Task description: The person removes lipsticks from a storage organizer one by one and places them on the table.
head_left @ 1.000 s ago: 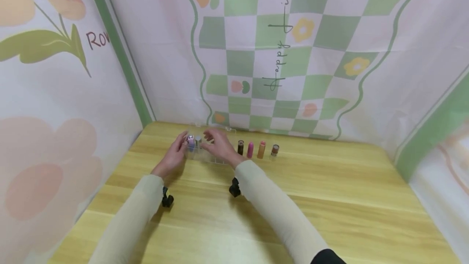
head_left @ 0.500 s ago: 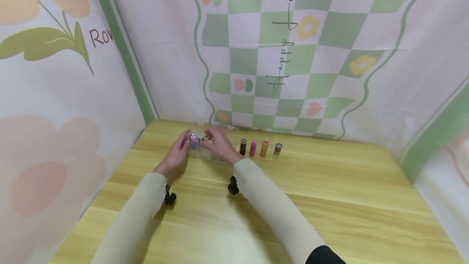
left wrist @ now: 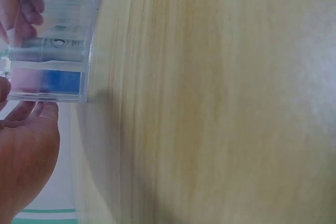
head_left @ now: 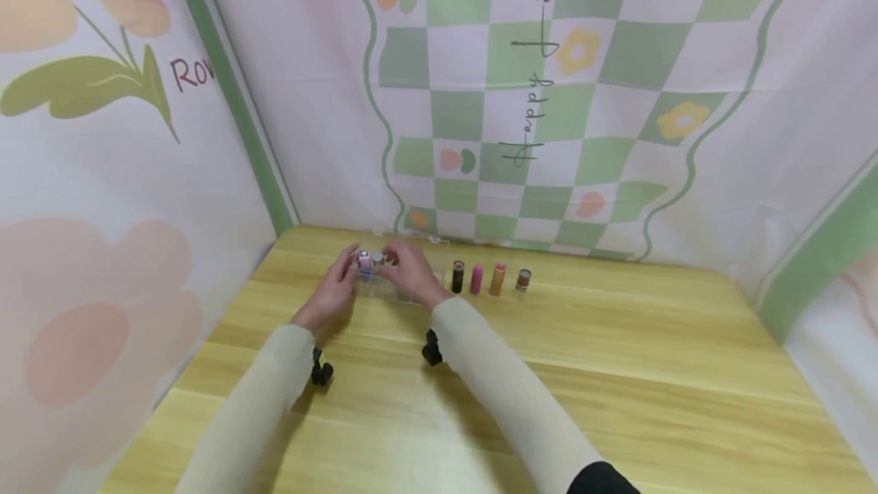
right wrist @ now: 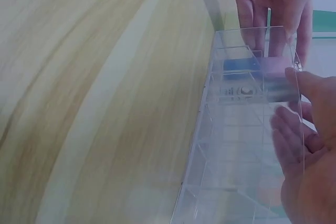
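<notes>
Silver tube [left wrist: 63, 50] upright in the clear box [right wrist: 231, 145], second slot from the left end. Lower part down in the slot, top sticking up by the fingers. Pink-and-blue tube [left wrist: 62, 81] upright in the end slot, right next to it, divider between.

Right hand [head_left: 413, 273] pinches the silver tube near its top: thumb on one side, fingers curled on the other. Left hand [head_left: 332, 292] grips the left end wall of the box, thumb at the upper edge, fingers along the outside.

Box sits toward the back left of the surface [head_left: 583, 372], long side roughly parallel to the back edge. Just right of it, four items in a row, left to right: black tube [head_left: 457, 278], magenta tube [head_left: 476, 280], gold tube [head_left: 497, 280], short brown tube [head_left: 523, 279]. All apart from each other; brown one has the widest gap.

Cream sleeves [head_left: 507, 387] on both arms, small black camera [head_left: 321, 368] under each wrist. Behind: green-and-white checked cloth [head_left: 507, 113], "Happy Life" running sideways. Left side: flower-print cloth [head_left: 89, 174].
</notes>
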Demonstrator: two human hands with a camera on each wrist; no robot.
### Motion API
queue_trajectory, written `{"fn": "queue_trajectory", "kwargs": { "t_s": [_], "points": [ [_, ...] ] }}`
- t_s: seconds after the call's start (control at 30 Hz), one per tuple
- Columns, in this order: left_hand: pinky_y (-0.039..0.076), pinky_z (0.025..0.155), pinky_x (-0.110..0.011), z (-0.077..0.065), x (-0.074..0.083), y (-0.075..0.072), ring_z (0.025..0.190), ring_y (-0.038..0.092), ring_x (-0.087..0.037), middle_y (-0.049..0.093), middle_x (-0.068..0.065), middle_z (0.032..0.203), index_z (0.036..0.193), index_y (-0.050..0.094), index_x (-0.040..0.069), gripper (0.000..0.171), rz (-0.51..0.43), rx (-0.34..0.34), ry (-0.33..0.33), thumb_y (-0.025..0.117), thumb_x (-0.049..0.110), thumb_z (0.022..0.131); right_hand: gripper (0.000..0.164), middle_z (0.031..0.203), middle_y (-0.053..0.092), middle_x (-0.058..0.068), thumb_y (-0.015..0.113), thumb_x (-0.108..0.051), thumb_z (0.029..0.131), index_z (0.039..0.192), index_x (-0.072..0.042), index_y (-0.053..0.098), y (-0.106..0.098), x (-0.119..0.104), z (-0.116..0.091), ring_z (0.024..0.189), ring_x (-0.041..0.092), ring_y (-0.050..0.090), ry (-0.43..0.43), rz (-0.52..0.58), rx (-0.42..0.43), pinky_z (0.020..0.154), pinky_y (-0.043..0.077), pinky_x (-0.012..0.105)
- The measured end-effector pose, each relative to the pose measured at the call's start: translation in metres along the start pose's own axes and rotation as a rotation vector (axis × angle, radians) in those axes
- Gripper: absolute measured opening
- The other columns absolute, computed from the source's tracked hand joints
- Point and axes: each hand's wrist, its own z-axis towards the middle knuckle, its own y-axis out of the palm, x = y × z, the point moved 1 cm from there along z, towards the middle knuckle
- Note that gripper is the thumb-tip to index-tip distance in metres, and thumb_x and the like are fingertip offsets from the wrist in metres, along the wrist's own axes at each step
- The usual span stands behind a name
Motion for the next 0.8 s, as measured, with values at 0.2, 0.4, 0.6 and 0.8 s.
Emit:
{"fn": "queue_trajectory", "kwargs": {
  "t_s": [0.2,0.4,0.6,0.8],
  "points": [
    [0.021,0.124,-0.058,0.0017,-0.0011,0.0002,0.151,0.028,-0.041,0.024,-0.022,0.166,0.165,0.016,0.014,0.055,-0.006,0.01,0.013,0.033,0.019,0.113,0.032,0.113,0.069,0.007,0.076,-0.02,0.094,0.121,-0.006,0.069,0.0015,-0.0031,0.0,0.101,0.02,0.064,0.03,-0.006,0.02,0.088,0.058,0.033],
    [0.021,0.124,-0.057,0.0037,-0.0032,0.0017,0.151,0.028,-0.041,0.025,-0.023,0.166,0.165,0.017,0.015,0.055,-0.013,0.004,0.016,0.034,0.02,0.113,0.026,0.104,0.067,0.002,0.076,-0.021,0.093,0.115,-0.009,0.072,0.0036,-0.003,0.0009,0.092,0.016,0.062,0.072,-0.017,0.035,0.076,0.056,0.029],
    [0.021,0.124,-0.058,0.0051,-0.0051,0.0023,0.151,0.027,-0.042,0.024,-0.023,0.166,0.165,0.016,0.015,0.055,-0.018,0.002,0.015,0.033,0.02,0.113,0.021,0.101,0.066,0.0,0.075,-0.022,0.094,0.111,-0.011,0.073,0.0049,0.0001,0.0019,0.091,0.016,0.061,0.057,-0.036,0.054,0.077,0.056,0.03],
    [0.021,0.124,-0.057,0.0039,-0.0039,0.0012,0.151,0.028,-0.041,0.024,-0.022,0.166,0.165,0.017,0.015,0.054,-0.028,0.006,0.021,0.033,0.019,0.113,0.019,0.103,0.066,0.0,0.075,-0.021,0.094,0.11,-0.01,0.072,0.0038,0.0004,0.0004,0.093,0.016,0.061,0.028,0.021,0.075,0.08,0.057,0.03]
  ]
}}
